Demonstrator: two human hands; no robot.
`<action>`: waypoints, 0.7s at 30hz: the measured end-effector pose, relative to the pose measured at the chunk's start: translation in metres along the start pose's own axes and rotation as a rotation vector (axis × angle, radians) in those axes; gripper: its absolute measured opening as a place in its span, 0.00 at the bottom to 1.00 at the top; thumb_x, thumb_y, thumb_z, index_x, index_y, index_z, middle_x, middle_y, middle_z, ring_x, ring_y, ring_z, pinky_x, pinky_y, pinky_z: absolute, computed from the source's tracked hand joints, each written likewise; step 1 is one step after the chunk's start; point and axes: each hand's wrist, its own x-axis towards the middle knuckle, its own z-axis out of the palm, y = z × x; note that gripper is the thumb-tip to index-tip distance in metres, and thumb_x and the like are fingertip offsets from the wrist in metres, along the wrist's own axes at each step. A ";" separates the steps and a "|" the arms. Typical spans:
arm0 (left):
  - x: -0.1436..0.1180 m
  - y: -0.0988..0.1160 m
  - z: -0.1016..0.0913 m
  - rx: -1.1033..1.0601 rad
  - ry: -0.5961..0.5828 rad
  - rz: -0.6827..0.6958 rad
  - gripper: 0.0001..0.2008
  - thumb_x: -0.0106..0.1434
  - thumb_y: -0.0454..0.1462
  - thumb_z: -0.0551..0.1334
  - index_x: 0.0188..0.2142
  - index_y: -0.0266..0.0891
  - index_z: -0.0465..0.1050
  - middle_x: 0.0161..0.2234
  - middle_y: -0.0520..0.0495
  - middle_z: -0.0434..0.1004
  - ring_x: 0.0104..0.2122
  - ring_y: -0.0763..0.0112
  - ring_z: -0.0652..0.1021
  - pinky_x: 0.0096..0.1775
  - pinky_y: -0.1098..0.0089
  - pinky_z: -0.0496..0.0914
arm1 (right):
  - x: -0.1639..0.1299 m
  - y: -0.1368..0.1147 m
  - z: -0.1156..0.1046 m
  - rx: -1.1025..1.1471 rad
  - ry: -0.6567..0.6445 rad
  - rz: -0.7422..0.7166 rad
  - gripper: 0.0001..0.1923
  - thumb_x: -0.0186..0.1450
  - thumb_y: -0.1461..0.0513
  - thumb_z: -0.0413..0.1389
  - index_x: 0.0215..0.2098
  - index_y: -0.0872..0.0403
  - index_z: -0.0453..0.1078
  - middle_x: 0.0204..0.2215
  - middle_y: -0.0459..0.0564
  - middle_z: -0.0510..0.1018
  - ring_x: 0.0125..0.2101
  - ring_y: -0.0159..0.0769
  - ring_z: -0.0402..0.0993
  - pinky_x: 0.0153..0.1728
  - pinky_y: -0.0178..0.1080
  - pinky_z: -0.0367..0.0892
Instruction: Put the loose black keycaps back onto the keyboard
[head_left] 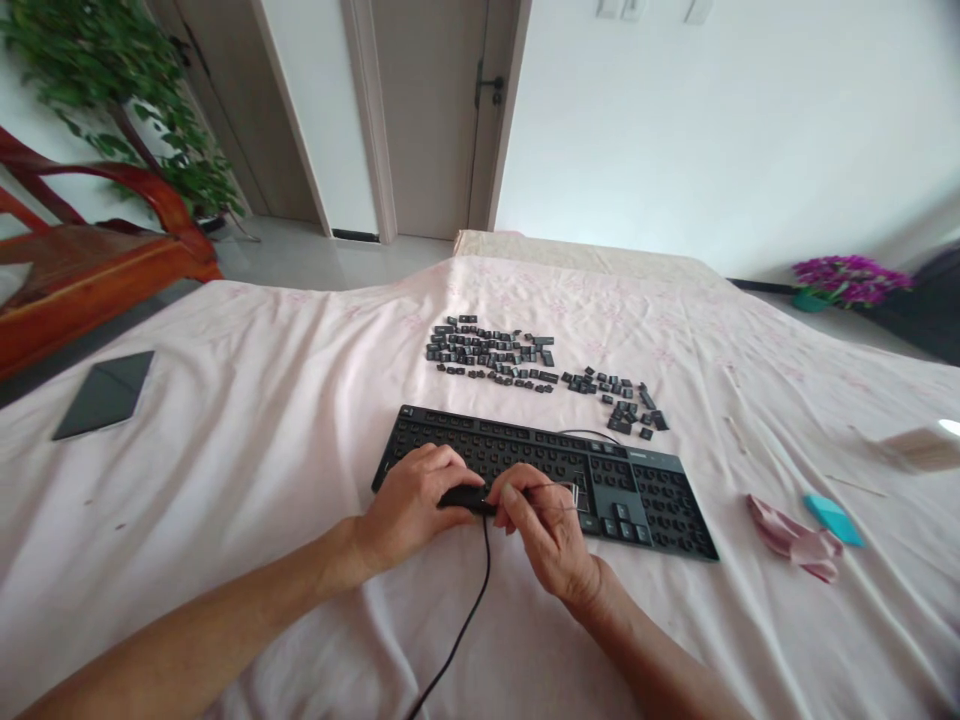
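Note:
My left hand (420,487) is closed around a long black keycap (461,496), which looks like a space bar, above the front of a black keyboard (525,436). Close beside it, my right hand (546,525) pinches near the keycap's right end. A thin wire tool (576,496) with a forked end sticks out of the right hand, resting across its back. Most of the keyboard's key positions are bare, though a few keys remain around the arrow cluster (624,523). A black cable (480,590) runs from below the hands toward me.
Several loose black keycaps (487,350) lie behind the keyboard on a pink cloth (300,400). At left is a dark tablet-like slab (105,395). On the right lie a pink cloth piece (795,537), a blue item (834,519), thin sticks (737,436) and a brush (919,450).

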 end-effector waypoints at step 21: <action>-0.002 -0.004 0.020 0.047 0.091 -0.007 0.07 0.60 0.43 0.64 0.35 0.44 0.76 0.35 0.51 0.74 0.38 0.67 0.69 0.40 0.66 0.63 | 0.018 -0.010 0.018 -0.423 -0.184 -0.206 0.08 0.69 0.63 0.45 0.32 0.52 0.62 0.27 0.46 0.70 0.26 0.31 0.68 0.29 0.35 0.61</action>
